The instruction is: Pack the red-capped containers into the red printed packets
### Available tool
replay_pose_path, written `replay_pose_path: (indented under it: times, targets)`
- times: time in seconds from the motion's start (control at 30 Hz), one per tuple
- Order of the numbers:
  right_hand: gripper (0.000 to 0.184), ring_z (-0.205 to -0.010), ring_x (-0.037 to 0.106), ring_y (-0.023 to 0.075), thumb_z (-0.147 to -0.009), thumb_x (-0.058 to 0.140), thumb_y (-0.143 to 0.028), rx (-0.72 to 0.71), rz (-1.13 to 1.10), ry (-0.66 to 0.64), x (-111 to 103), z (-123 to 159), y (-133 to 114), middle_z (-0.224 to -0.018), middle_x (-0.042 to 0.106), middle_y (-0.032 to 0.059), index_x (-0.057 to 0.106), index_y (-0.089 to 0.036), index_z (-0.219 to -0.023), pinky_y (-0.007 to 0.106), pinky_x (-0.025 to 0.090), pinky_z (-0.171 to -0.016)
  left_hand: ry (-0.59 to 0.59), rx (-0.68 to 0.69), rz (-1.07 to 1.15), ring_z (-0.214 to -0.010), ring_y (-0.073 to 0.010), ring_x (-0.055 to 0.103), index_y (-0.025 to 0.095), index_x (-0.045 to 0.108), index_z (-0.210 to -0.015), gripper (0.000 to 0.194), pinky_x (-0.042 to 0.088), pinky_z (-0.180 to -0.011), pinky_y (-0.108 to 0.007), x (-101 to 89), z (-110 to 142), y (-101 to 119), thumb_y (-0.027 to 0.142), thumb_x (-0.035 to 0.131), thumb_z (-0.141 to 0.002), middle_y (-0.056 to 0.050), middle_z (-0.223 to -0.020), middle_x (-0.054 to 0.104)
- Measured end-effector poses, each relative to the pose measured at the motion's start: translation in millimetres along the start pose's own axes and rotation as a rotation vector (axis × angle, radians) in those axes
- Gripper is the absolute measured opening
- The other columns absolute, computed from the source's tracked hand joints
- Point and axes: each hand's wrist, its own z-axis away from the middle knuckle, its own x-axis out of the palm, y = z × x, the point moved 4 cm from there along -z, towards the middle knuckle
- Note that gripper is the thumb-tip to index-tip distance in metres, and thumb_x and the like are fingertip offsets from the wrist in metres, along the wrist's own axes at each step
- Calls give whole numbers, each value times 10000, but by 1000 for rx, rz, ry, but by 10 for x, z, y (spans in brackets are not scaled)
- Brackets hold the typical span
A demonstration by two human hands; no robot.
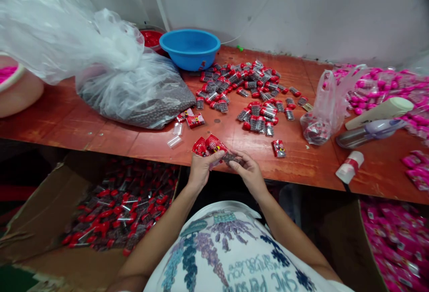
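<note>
Worktop (315, 171) past your hands: red-brown, scuffed, slightly shiny. Beyond your left hand (200, 168), crinkled clear plastic bag (134, 98), slumped, full of small dark round bits. Red packets (214, 143) are gripped in that left hand, sticking out past the fingers: flat, glossy, printed, a touch of yellow and black. Your right hand (250, 172) is narrowed on a small dark piece (230, 157), right beside the packets; detail too small to tell. Ahead of it: red-capped clear containers (257, 123), heaped.
</note>
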Motion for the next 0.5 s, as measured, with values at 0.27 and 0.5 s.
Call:
replay_pose_path:
  times: [0.27, 0.5]
  targets:
    - [366, -938, 608, 177, -786, 651, -323, -88, 136, 112, -44, 20, 49, -1053, 615, 39, 598, -267, -1144, 327, 522, -841, -72, -57, -106, -649, -148, 646, 135, 687, -785, 266, 529, -641, -249, 39, 43, -85, 165, 818, -556, -22, -723, 696]
    - [379, -829, 617, 152, -721, 703, -338, 15, -19, 8, -159, -76, 59, -970, 642, 3, 654, -252, -1086, 321, 536, -790, -48, -100, 7, -733, -170, 670, 151, 676, -901, 345, 558, -682, -299, 4, 17, -94, 158, 808, -582, -32, -856, 715]
